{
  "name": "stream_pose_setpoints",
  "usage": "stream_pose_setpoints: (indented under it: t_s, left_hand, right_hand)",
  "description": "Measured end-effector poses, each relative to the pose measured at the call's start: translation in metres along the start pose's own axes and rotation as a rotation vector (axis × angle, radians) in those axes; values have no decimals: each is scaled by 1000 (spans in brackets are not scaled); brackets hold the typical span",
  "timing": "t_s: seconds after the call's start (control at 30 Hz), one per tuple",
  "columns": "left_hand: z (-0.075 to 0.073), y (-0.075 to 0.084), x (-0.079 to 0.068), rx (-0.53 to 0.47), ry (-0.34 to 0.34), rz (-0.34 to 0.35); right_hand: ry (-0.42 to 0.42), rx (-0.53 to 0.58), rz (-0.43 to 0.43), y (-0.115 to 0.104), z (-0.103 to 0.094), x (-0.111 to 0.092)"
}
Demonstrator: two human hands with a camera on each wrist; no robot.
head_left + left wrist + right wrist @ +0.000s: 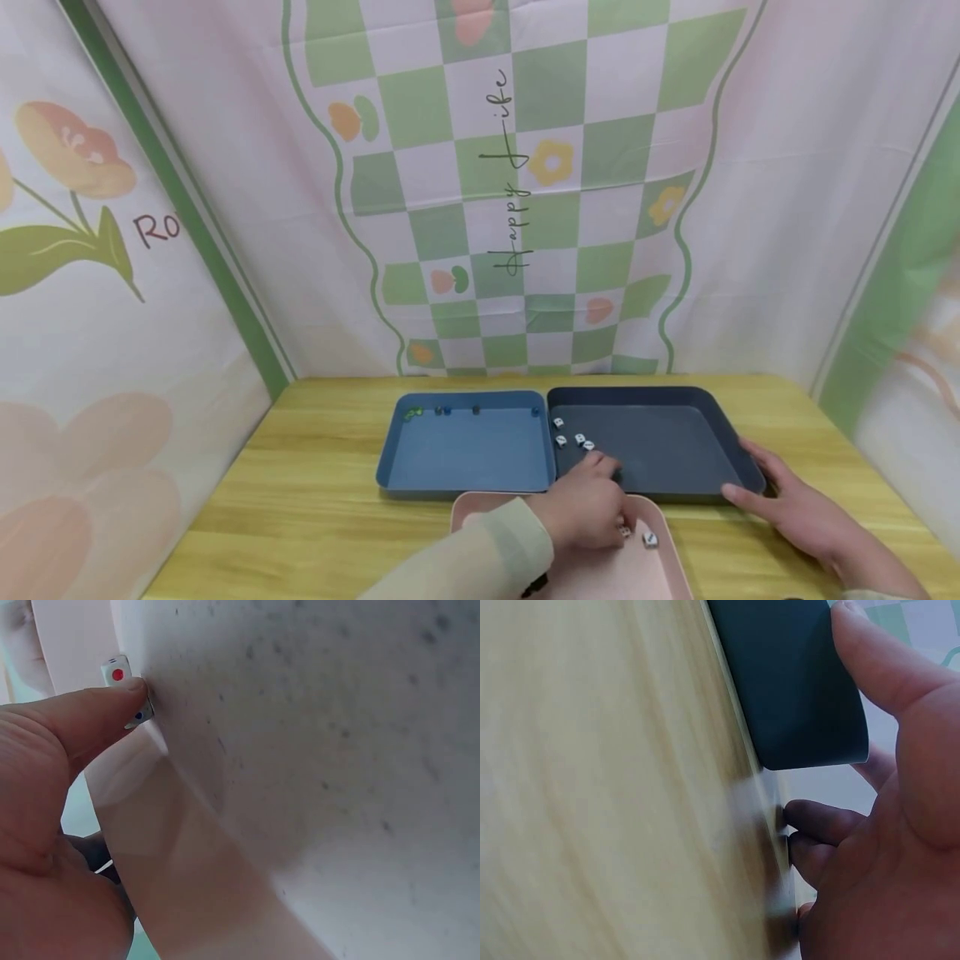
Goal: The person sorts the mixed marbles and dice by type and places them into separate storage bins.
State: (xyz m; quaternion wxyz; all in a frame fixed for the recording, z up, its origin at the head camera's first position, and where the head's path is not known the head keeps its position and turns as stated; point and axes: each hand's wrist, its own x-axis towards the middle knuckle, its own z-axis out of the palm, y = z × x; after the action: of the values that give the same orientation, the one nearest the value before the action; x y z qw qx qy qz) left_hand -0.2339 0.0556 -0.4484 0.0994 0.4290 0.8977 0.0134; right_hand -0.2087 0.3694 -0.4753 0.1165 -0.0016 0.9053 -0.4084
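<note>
My left hand (592,504) reaches over the far end of a pink tray (667,567). In the left wrist view its thumb overlaps a white die (141,715), beside another die with a red dot (118,673); the other fingertips are hidden, so I cannot tell if they pinch one. A further die (650,540) lies right of this hand in the head view. My right hand (798,508) holds the front right corner of a dark navy tray (660,475), thumb at its rim and fingers along the outer side. Several white dice (580,438) lie at that tray's left side.
A blue tray (472,458) stands left of the navy one, with small green pieces (413,412) and several small dark pieces (476,409) along its back wall. All three trays sit close together on a wooden table (300,475). A patterned curtain (480,208) hangs behind.
</note>
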Motion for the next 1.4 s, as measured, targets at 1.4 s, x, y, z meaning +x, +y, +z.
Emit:
stream_pose_setpoints:
  t_s: [1.4]
  left_hand:
    - [-7,-7,-10,-89,0,26]
  right_hand:
    - [6,-56,-20,-3,-1,-1]
